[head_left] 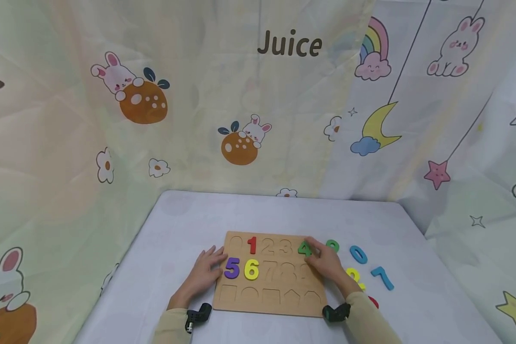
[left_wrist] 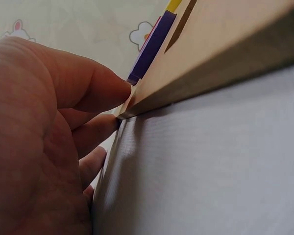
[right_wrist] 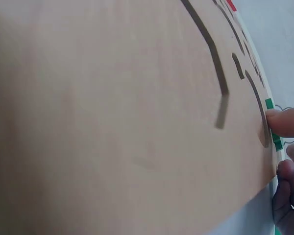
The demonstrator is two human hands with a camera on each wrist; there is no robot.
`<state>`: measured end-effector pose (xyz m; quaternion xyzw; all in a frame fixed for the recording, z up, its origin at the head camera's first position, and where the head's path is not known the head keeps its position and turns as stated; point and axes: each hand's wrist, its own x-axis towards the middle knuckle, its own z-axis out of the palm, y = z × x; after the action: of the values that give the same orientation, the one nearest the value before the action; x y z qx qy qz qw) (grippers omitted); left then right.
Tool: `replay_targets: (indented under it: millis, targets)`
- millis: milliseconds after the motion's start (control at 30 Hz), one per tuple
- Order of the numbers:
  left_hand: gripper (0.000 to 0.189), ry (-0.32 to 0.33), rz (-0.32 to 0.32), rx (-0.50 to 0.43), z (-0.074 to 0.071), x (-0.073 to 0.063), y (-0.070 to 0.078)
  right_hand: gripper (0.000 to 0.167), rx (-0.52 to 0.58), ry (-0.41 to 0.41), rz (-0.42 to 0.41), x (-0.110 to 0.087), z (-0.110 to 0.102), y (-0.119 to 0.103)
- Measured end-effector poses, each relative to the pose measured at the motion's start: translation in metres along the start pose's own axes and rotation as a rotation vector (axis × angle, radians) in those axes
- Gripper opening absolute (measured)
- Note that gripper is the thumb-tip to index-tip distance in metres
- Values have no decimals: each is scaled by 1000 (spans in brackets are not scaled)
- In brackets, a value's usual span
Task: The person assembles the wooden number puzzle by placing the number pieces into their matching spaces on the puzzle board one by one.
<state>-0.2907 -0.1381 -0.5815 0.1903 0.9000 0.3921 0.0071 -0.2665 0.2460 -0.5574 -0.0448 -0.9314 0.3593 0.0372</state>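
A wooden number puzzle board [head_left: 275, 296] lies on the table. My left hand [head_left: 205, 270] is at its left edge, thumb and fingertips touching the edge near the purple number 5 [head_left: 231, 268]. In the left wrist view the thumb [left_wrist: 105, 88] rests at the board's rim, close to the purple piece [left_wrist: 154, 46]. My right hand [head_left: 327, 260] pinches the green number 4 [head_left: 303, 249] at the top row's right end; its thumb touches the green piece [right_wrist: 277, 142] in the right wrist view. Whether the 4 sits fully in its recess cannot be seen.
On the board are a red 1 [head_left: 252, 245] and a yellow 6 [head_left: 251, 270]. Right of it lie a blue 0 [head_left: 359, 254], a blue 7 [head_left: 382, 277], a green piece [head_left: 333, 245], a yellow piece [head_left: 353, 274] and a partly hidden red piece [head_left: 373, 302]. A printed curtain [head_left: 198, 95] hangs behind.
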Motion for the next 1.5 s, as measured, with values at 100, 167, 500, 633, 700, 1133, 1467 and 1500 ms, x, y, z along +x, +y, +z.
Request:
replay_targets:
  millis: [100, 167, 500, 633, 700, 1133, 1467, 1500]
  targets:
    - [44, 2, 13, 3, 0, 0, 0, 66, -4, 23, -7, -3, -1, 1]
    - [44, 2, 19, 2, -1, 1, 1, 66, -8, 44, -9, -5, -2, 1]
    - [44, -2, -15, -6, -2, 3, 4, 58, -32, 151, 82, -12, -17, -1]
    - [44, -1, -29, -3, -2, 2, 4, 60, -40, 185, 103, -12, -24, 4]
    - [44, -2, -37, 0, -2, 2, 3, 61, -42, 195, 102, -12, -27, 8]
    - [44, 4, -31, 0, 3, 0, -1, 65, -89, 232, 119, -11, -27, 36]
    - [45, 9, -25, 0, 2, 0, 1, 74, -136, 235, 185, -4, -19, 31]
    - [45, 10, -26, -3, 2, 1, 1, 75, -148, 237, 190, -3, -18, 31]
